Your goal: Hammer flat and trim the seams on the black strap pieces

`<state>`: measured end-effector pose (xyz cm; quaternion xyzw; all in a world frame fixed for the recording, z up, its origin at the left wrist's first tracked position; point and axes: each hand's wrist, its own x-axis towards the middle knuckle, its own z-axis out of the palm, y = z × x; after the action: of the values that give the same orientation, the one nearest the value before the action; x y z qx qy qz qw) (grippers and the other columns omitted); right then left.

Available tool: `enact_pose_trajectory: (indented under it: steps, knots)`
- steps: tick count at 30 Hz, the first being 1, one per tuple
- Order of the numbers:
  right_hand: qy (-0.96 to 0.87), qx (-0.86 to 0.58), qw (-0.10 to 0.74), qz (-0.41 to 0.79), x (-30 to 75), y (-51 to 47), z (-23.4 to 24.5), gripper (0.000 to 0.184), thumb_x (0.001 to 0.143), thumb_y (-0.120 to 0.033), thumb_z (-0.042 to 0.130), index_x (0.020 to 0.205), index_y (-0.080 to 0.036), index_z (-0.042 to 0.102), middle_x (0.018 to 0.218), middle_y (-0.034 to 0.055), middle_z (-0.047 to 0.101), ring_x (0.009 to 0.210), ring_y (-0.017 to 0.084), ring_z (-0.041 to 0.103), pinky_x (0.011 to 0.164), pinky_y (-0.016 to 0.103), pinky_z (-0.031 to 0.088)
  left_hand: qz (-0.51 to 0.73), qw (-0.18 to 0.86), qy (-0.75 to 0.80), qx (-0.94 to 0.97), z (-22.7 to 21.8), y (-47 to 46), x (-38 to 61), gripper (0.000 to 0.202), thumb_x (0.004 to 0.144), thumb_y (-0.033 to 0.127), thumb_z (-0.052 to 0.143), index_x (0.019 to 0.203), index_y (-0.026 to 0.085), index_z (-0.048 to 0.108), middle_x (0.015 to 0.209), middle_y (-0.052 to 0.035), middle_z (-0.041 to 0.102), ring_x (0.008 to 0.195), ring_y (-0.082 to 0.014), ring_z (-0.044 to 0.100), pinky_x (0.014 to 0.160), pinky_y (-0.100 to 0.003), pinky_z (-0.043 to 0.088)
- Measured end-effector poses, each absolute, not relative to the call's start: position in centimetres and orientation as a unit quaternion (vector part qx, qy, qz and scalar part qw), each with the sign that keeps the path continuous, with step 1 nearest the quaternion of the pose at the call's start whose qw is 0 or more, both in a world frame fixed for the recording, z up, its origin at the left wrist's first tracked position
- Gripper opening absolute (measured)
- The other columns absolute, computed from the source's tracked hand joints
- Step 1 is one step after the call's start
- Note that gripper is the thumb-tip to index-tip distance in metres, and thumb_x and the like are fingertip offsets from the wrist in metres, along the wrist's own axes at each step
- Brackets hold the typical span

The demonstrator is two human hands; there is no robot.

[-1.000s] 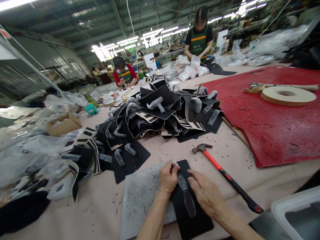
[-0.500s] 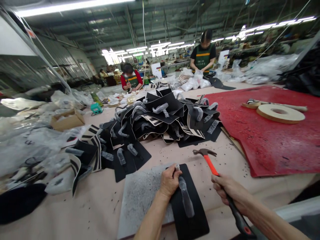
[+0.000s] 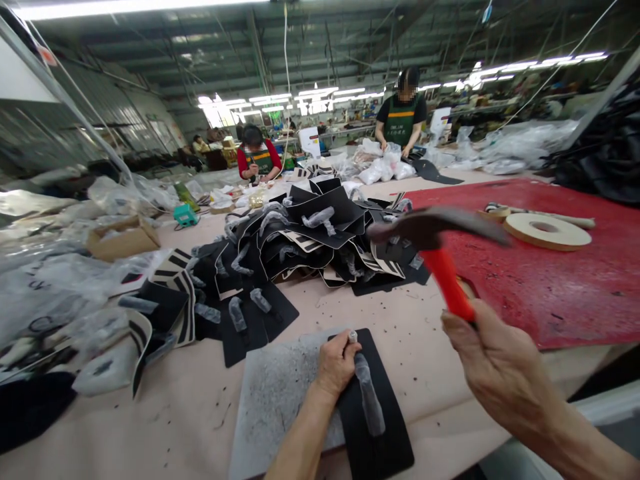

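Observation:
My right hand (image 3: 505,373) grips a claw hammer (image 3: 450,287) by its orange and black handle. The dark head is blurred and raised above the table, well over the work. My left hand (image 3: 339,363) pinches a short upright piece with a silvery top (image 3: 353,336); its lower part is hidden by the fingers. Under that hand lies a black panel (image 3: 393,427) with a plastic-wrapped strap (image 3: 369,397) along it. The panel's left side overlaps a grey, speckled slab (image 3: 275,393).
A heap of black panels with wrapped straps (image 3: 320,233) rises beyond the slab. On the right a red sheet (image 3: 540,293) carries a roll of tape (image 3: 547,231). Plastic bags (image 3: 65,287) and a cardboard box (image 3: 123,240) lie left. Two people work at the far side.
My right hand has lifted the hammer up and nearer to me, and it blurs with motion. My left hand keeps its pinch at the same spot. The view has shifted slightly.

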<state>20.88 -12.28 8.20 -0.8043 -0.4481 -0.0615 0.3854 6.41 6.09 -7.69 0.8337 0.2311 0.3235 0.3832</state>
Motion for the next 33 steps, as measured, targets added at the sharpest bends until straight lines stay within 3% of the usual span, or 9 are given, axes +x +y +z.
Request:
enact_pose_trajectory:
  steps: [2,7,14,16,19,21,23,29,33]
  knots:
    - [-0.434,-0.809,0.392,-0.055,20.3,-12.5,7.0,0.033,0.097,-0.05,0.031,0.082,-0.026,0.046,0.056,0.0001,0.052,0.046,0.016,0.048,0.049,0.03,0.03,0.326,0.381,0.23,0.834,-7.7,6.1,6.4,0.011,0.087,0.017,0.055,0.081,0.021,0.064,0.074,-0.0017,0.066,0.068,-0.0161,0.06,0.068,-0.025,0.043]
    - [-0.51,-0.837,0.166,0.105,20.9,-14.3,1.8,0.028,0.095,-0.044,0.037,0.079,-0.024,0.049,0.057,0.0019,0.06,0.048,0.018,0.055,0.05,0.03,0.023,0.321,0.377,0.231,0.838,-7.6,6.1,6.4,0.013,0.086,0.016,0.055,0.077,0.021,0.063,0.068,-0.0002,0.062,0.062,-0.0148,0.057,0.062,-0.024,0.041]
    - [-0.42,-0.885,0.138,0.148,25.3,-13.8,-2.5,0.031,0.099,-0.036,0.032,0.085,-0.02,0.054,0.062,0.0051,0.062,0.058,0.021,0.059,0.057,0.03,0.033,0.331,0.371,0.223,0.838,-7.8,6.1,6.4,0.013,0.087,0.017,0.054,0.08,0.022,0.064,0.071,-0.0018,0.063,0.065,-0.0158,0.058,0.065,-0.025,0.042]
    - [-0.427,-0.892,0.112,0.098,25.2,-12.9,-3.7,0.029,0.097,-0.031,0.035,0.089,-0.016,0.058,0.076,0.0109,0.066,0.065,0.023,0.061,0.06,0.032,0.039,0.329,0.361,0.224,0.843,-7.8,6.1,6.4,0.013,0.087,0.017,0.055,0.08,0.022,0.064,0.071,-0.002,0.064,0.065,-0.0159,0.058,0.065,-0.025,0.043]
    - [-0.493,-0.857,0.146,-0.036,23.0,-11.5,-3.9,0.032,0.093,-0.022,0.041,0.118,-0.013,0.057,0.117,0.0184,0.061,0.094,0.028,0.062,0.078,0.04,0.047,0.325,0.36,0.226,0.845,-7.8,6.0,6.5,0.012,0.087,0.017,0.056,0.079,0.022,0.064,0.071,-0.0019,0.064,0.065,-0.0161,0.058,0.066,-0.025,0.043]
    - [-0.58,-0.789,0.198,-0.041,20.5,-10.7,-3.3,0.048,0.089,-0.012,0.039,0.135,-0.019,0.048,0.134,0.0155,0.051,0.113,0.027,0.055,0.091,0.041,0.046,0.321,0.367,0.23,0.842,-7.7,6.0,6.5,0.012,0.086,0.018,0.056,0.079,0.021,0.064,0.071,-0.0021,0.064,0.065,-0.0162,0.059,0.066,-0.025,0.043]
    - [-0.662,-0.719,0.21,0.022,18.1,-10.0,-2.8,0.061,0.081,-0.004,0.039,0.138,-0.023,0.044,0.138,0.0113,0.048,0.12,0.024,0.05,0.096,0.039,0.044,0.317,0.377,0.234,0.838,-7.6,6.0,6.5,0.011,0.086,0.019,0.056,0.079,0.021,0.065,0.072,-0.0022,0.065,0.066,-0.0161,0.059,0.066,-0.025,0.043]
    - [-0.705,-0.696,0.124,0.061,15.3,-9.0,-4.1,0.055,0.064,-0.001,0.045,0.115,-0.02,0.056,0.128,0.0091,0.057,0.107,0.025,0.054,0.095,0.043,0.041,0.386,0.503,0.398,0.663,-8.2,6.7,7.3,0.024,0.082,0.038,0.063,0.07,0.017,0.063,0.064,-0.0024,0.066,0.06,-0.0161,0.061,0.062,-0.026,0.05]
    - [-0.658,-0.748,0.086,0.006,15.9,-8.0,-2.9,0.04,0.069,-0.001,0.043,0.101,-0.019,0.059,0.11,0.009,0.063,0.082,0.022,0.061,0.076,0.036,0.042,0.464,0.59,0.458,0.477,-7.5,8.0,7.5,0.033,0.076,0.045,0.069,0.077,0.013,0.064,0.069,-0.0065,0.07,0.065,-0.0189,0.068,0.065,-0.031,0.057]
